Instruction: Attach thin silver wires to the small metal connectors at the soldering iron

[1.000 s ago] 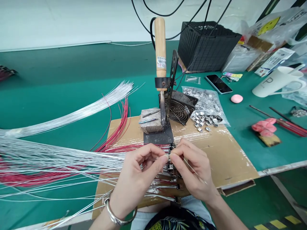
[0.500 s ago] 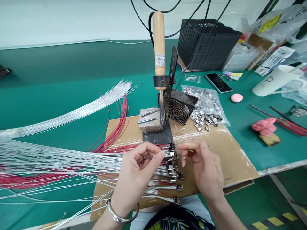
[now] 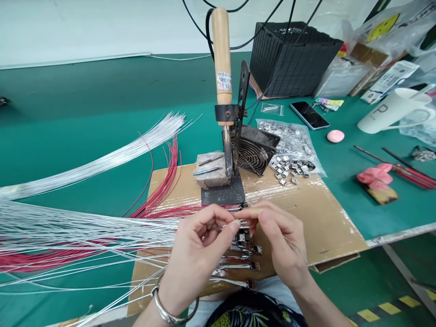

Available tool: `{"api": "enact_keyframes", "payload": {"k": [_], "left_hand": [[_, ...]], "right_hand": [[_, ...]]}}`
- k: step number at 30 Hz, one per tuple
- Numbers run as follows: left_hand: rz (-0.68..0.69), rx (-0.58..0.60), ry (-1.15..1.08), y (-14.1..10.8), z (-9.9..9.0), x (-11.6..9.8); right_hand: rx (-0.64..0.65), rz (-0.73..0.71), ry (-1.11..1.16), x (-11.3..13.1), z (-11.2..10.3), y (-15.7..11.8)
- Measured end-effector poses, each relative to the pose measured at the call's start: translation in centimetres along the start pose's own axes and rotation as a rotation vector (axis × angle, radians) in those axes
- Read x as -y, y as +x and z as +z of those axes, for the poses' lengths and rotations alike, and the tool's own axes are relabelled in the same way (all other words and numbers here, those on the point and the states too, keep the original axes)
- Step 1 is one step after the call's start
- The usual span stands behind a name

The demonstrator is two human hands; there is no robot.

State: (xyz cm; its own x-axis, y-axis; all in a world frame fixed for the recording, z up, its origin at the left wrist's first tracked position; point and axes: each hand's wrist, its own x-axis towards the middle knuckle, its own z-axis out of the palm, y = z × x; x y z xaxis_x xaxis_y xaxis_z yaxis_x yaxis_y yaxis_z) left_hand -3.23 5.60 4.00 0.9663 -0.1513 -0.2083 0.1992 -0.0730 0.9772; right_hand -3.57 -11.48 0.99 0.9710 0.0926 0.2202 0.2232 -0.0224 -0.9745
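Note:
Above the row of wired connectors, my left hand [image 3: 200,245] is closed in a pinch, thumb against index finger. A small pale tip shows at its fingertips, apparently a thin wire's end. My right hand [image 3: 284,243] has come up to it, index finger reaching the left fingertips and its other fingers curled. A fine strand seems to run along the right palm; what its fingers grip is hidden. Under both hands lie white wires [image 3: 136,231] and red wires [image 3: 160,200], ending in small metal connectors [image 3: 255,265] on the cardboard [image 3: 306,222].
A wooden-handled soldering iron [image 3: 223,59] stands tip down in a stand, beside a grimy block [image 3: 213,179] and a small fan [image 3: 254,154]. Loose metal connectors [image 3: 282,170] spill from a plastic bag [image 3: 289,134]. Rightward are a phone [image 3: 309,115], a mug [image 3: 391,113] and red-handled tools [image 3: 415,175].
My right hand has moved left, bringing its index finger to the left fingertips. My left hand keeps its pinch and has shifted slightly right. The view has tilted slightly.

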Motion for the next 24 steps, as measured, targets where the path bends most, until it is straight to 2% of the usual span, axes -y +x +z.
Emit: {"api": "enact_keyframes", "payload": {"k": [9, 19, 24], "left_hand": [[0.059, -0.042, -0.007, 0.1, 0.1, -0.2], [0.110, -0.133, 0.078, -0.4, 0.6, 1.1], [0.099, -0.142, 0.130, -0.5, 1.0, 0.6]], "right_hand": [[-0.016, 0.209, 0.178, -0.3, -0.2, 0.1], [-0.029, 0.290, 0.307, -0.2, 0.4, 0.3], [-0.024, 0.328, 0.399, -0.4, 0.5, 0.3]]}}
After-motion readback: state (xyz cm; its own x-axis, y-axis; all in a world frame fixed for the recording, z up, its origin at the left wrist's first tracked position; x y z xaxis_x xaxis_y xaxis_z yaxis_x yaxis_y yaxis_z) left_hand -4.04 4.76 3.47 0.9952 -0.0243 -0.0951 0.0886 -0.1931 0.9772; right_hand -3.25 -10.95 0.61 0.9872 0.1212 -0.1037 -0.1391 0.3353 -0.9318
